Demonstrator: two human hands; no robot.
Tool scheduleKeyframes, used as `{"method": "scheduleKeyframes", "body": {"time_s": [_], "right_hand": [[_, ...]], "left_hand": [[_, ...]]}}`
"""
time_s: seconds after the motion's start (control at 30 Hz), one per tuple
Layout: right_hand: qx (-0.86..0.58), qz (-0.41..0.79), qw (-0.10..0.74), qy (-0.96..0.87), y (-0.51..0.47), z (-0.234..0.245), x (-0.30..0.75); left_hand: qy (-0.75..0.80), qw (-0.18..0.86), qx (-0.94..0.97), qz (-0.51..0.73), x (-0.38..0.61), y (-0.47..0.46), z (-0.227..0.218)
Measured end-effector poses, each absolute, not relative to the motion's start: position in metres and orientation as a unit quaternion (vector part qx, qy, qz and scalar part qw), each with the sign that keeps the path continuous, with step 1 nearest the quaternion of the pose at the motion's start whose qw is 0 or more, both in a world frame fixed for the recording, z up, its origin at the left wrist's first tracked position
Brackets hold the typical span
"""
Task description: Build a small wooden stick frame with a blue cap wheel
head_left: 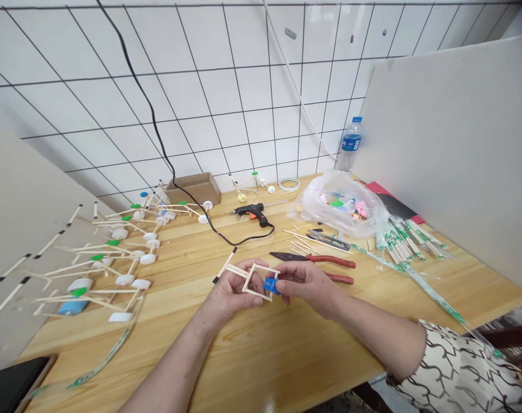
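Observation:
My left hand [233,292] grips a small frame of wooden sticks [252,275] above the wooden table [261,355]. A long stick with a black tip juts out from the frame to the left. My right hand [306,284] pinches a blue bottle cap [271,285] against the frame's right side. Both hands meet near the middle of the table.
Several stick-and-cap models [115,258] lie at the left. A black glue gun [253,212] with its cord, red-handled pliers [316,259], scissors [327,238], a plastic bag of caps [341,203], packs of sticks [405,241], a water bottle [350,143], a cardboard box [196,188] and a phone [11,384] surround me.

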State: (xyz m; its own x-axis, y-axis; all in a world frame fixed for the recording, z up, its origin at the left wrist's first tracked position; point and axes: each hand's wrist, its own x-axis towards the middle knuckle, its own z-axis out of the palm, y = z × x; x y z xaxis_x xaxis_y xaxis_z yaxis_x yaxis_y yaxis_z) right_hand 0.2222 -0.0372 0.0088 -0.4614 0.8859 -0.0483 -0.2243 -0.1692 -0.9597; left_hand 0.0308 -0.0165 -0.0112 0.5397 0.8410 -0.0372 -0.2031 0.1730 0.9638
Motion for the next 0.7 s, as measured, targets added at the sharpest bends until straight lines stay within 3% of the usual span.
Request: {"method": "scheduleKeyframes", "body": {"time_s": [0.7], "right_hand": [[-0.328, 0.696, 0.398, -0.500, -0.0373, 0.0101, 0.2213]], "left_hand": [[0.275, 0.712, 0.518, 0.386, 0.0324, -0.0160, -0.0122]]}}
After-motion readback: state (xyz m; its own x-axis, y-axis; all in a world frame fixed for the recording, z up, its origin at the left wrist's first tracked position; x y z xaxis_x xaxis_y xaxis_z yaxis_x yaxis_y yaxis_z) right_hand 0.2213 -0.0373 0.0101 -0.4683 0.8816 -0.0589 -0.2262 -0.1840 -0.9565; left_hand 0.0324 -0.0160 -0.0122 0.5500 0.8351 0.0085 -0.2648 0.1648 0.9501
